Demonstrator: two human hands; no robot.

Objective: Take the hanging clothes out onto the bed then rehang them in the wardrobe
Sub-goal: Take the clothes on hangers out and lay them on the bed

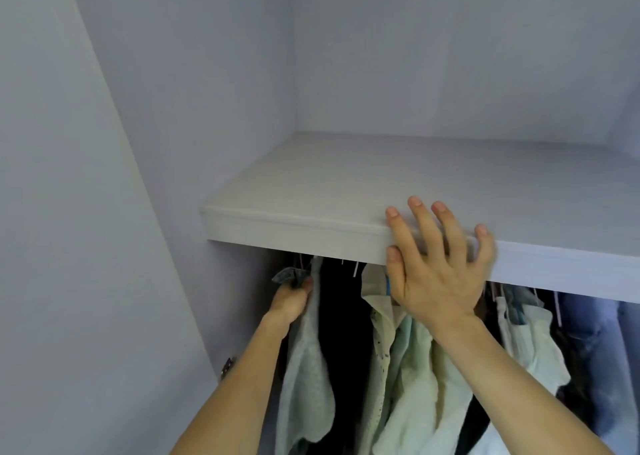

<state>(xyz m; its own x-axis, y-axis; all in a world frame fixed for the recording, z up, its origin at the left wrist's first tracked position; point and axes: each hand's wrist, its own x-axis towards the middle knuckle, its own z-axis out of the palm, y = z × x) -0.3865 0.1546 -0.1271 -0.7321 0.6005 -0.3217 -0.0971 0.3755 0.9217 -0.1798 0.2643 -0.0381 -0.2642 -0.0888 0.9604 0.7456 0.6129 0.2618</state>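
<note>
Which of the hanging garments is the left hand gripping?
The leftmost pale green garment: the left hand grips its top just under the shelf. The right hand only rests on the shelf edge, in front of the other garments.

no readable text, no labels, no brands, no numbers, no signs anywhere

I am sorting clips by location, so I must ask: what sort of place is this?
Most likely the inside of a wardrobe. A pale shelf spans it, clothes hang in a row below, and a metal hinge shows at the left. The left hand grips a pale green garment.
</note>
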